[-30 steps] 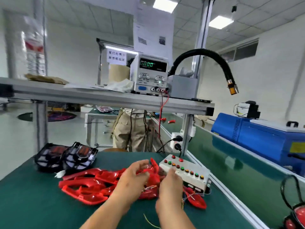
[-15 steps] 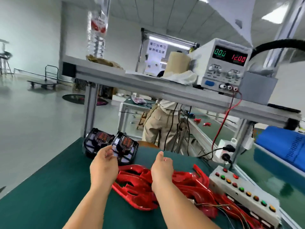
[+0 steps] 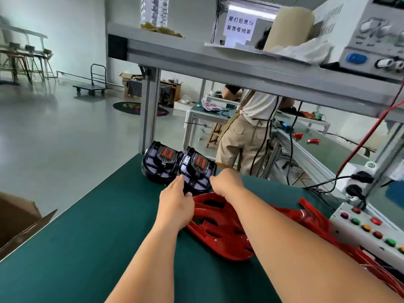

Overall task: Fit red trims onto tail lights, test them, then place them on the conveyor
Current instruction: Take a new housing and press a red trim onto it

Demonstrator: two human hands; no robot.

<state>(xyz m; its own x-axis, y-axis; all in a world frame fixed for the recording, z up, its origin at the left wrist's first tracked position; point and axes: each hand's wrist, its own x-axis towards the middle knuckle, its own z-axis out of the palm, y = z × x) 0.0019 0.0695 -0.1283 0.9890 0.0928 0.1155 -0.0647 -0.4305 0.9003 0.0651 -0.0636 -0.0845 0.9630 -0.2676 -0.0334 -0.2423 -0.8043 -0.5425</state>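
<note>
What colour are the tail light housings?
The tail lights are black with orange inserts; head view.

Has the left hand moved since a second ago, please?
Yes. The left hand has gone forward from the red trims to the black tail lights.

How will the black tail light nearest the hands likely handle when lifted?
The nearer tail light looks like a rigid moulded shell, so probably stiff and light for its size. Its glossy black surface may be slippery. It sits against the other tail light, which could shift with it.
</note>
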